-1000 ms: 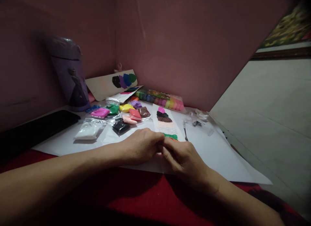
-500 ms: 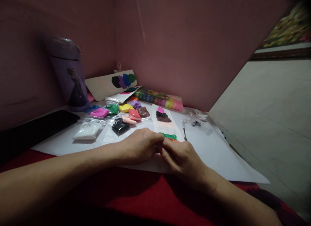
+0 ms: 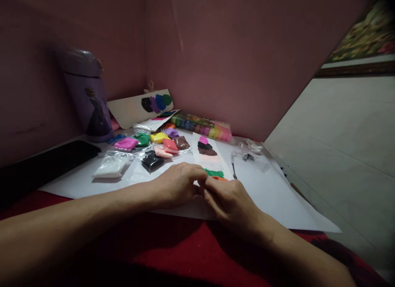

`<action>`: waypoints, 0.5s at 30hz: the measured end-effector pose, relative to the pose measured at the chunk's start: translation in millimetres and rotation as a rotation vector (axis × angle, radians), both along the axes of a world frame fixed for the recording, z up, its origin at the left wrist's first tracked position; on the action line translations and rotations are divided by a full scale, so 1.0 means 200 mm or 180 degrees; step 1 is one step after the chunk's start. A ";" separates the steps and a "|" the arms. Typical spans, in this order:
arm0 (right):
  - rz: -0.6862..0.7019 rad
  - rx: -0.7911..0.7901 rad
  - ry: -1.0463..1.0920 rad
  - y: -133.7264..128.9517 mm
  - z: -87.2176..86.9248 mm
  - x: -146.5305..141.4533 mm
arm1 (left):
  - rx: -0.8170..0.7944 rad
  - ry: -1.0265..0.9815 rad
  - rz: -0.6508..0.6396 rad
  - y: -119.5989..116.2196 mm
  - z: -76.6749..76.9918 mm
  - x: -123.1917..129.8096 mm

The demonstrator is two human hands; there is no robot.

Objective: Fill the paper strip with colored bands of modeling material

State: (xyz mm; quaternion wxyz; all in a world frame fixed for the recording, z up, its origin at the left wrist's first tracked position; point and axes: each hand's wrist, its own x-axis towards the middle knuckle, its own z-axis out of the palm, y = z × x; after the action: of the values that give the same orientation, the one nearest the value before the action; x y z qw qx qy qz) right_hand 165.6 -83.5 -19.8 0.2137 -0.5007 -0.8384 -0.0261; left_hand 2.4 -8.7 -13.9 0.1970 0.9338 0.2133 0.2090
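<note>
My left hand (image 3: 183, 185) and my right hand (image 3: 230, 196) meet fingertip to fingertip over the near part of the white paper sheet (image 3: 265, 200). Both are closed in a pinch, and whatever lies between the fingers is hidden. Just beyond them is a narrow strip of card (image 3: 220, 157) bearing bands of coloured clay: pink, black, brown, pale peach, white and green (image 3: 213, 172). A bit of orange clay (image 3: 219, 178) shows at its near end, partly covered by my right hand. A small metal tool (image 3: 233, 167) lies right of the strip.
Several clay packets, among them white (image 3: 110, 167) and black (image 3: 152, 160), lie left of the strip. Behind are a clay box (image 3: 202, 126) and a painted card (image 3: 129, 110). A purple tumbler (image 3: 88, 98) and a dark flat object (image 3: 52, 157) stand left; plastic bags (image 3: 253, 157) lie right.
My fingers have shifted slightly against each other, with a small gap now showing between the left thumb and fingers. The objects on the paper stay where they were.
</note>
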 end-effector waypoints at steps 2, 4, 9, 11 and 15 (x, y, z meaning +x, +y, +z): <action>-0.0010 0.0051 -0.0028 0.00 0.00 0.00 | 0.0007 -0.0039 -0.0059 0.00 0.00 0.00; -0.0003 0.0083 -0.0049 -0.01 0.00 0.00 | -0.0044 -0.0018 -0.0081 0.00 0.01 0.01; 0.0019 0.0176 -0.0132 0.00 0.00 0.00 | -0.0222 0.0156 0.0015 0.00 0.02 0.00; 0.0027 0.0212 -0.0171 0.00 0.00 0.00 | -0.0276 0.0218 0.0026 0.00 0.03 0.00; 0.0017 0.0160 -0.0236 -0.01 0.01 0.00 | -0.0383 0.0242 -0.0023 0.00 0.04 0.00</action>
State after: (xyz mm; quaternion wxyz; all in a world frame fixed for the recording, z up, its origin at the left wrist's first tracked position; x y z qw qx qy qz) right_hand 165.1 -84.9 -18.0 0.1951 -0.4917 -0.8461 -0.0652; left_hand 1.8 -8.9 -6.0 0.2452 0.9283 0.2293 0.1595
